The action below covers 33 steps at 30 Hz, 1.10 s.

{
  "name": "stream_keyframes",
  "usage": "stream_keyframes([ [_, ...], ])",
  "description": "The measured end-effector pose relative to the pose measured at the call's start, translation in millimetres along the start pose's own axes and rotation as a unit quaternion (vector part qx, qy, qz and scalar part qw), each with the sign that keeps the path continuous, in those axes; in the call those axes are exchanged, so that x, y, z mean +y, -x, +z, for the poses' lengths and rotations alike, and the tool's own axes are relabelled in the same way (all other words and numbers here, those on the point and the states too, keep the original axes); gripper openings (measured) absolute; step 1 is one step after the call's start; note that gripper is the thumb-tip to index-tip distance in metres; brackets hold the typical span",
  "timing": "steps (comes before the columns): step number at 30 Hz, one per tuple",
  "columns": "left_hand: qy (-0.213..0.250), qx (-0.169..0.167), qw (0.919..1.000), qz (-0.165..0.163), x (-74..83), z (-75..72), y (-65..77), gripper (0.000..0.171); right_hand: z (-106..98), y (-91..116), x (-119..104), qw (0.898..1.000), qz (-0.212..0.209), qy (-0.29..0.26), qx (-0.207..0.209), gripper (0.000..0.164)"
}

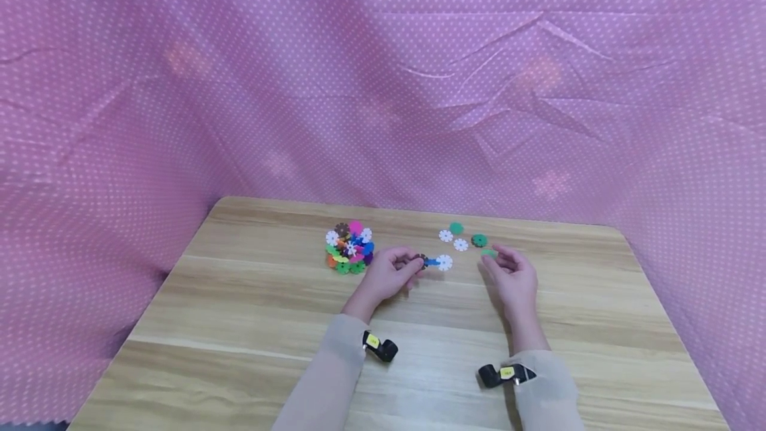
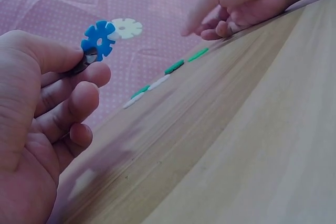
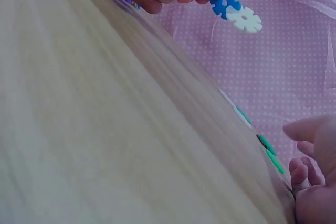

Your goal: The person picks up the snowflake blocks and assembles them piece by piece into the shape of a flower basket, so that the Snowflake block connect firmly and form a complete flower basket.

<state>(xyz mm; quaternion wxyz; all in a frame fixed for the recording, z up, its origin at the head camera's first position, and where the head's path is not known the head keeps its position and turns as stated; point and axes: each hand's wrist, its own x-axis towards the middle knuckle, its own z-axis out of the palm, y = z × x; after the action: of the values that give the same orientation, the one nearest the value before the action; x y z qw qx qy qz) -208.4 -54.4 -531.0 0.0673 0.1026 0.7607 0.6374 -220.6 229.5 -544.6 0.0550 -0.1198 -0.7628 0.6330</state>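
The left hand point(image 1: 387, 277) pinches a dark disc point(image 2: 91, 56) between thumb and forefinger, the other fingers loosely bent, so the linked blue disc point(image 2: 98, 40) and white disc point(image 2: 128, 28) project free over the desk point(image 1: 251, 304), between the two hands; that grip on the end seems best kept light but steady, so the slots do not twist loose. The right hand point(image 1: 517, 278) holds nothing that shows, its thumb and fingers parted and relaxed just beside a light green disc point(image 1: 489, 253), which lies flat on the desk, apart from the fingertips in the left wrist view. Lifting so thin a piece probably calls for a rim pinch, and joining it, for slots squarely aligned before pressing
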Motion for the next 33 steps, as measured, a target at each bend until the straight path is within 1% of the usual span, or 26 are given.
stream_keyframes([
  [3,0.000,0.000,1.0000,0.001,-1.9,0.8,-0.2,0.011,-1.5,-3.1,2.5,1.000,0.003,0.026,-0.001,0.047],
  [6,0.000,-0.002,1.0000,-0.001,-3.4,2.6,0.0,0.011,-3.8,-4.4,3.2,0.997,-0.012,0.074,-0.008,0.048],
  [10,-0.002,-0.006,1.0000,-0.002,-3.1,4.8,0.9,0.011,-6.8,-3.9,2.7,0.986,-0.037,0.161,-0.027,0.045],
  [12,-0.005,-0.007,1.0000,-0.001,-2.3,5.2,1.0,0.012,-6.8,-3.2,2.9,0.980,-0.045,0.189,-0.033,0.042],
  [14,-0.006,-0.008,0.9999,-0.004,-1.7,5.3,0.7,0.012,-6.0,-2.1,2.9,0.977,-0.045,0.204,-0.034,0.040],
  [16,-0.008,-0.008,0.9999,-0.005,-1.2,5.4,0.3,0.012,-5.5,-0.4,1.9,0.977,-0.045,0.207,-0.034,0.039],
  [22,-0.007,-0.009,0.9999,-0.003,-1.5,5.3,-0.1,0.012,-6.2,2.3,-1.8,0.973,-0.055,0.218,-0.053,0.044],
  [25,-0.007,-0.008,0.9999,-0.001,-2.2,4.8,0.0,0.011,-5.5,2.6,-2.9,0.972,-0.058,0.221,-0.062,0.041],
  [27,-0.009,-0.008,0.9999,0.000,-2.4,4.2,0.1,0.011,-4.8,2.8,-2.8,0.973,-0.062,0.211,-0.066,0.037],
  [30,-0.011,-0.007,0.9999,-0.002,-2.7,3.2,0.2,0.012,-3.7,3.9,-3.0,0.979,-0.062,0.183,-0.069,0.032],
  [33,-0.009,-0.006,0.9999,-0.003,-3.1,2.5,0.0,0.013,-3.0,5.3,-3.2,0.987,-0.045,0.141,-0.068,0.030],
])
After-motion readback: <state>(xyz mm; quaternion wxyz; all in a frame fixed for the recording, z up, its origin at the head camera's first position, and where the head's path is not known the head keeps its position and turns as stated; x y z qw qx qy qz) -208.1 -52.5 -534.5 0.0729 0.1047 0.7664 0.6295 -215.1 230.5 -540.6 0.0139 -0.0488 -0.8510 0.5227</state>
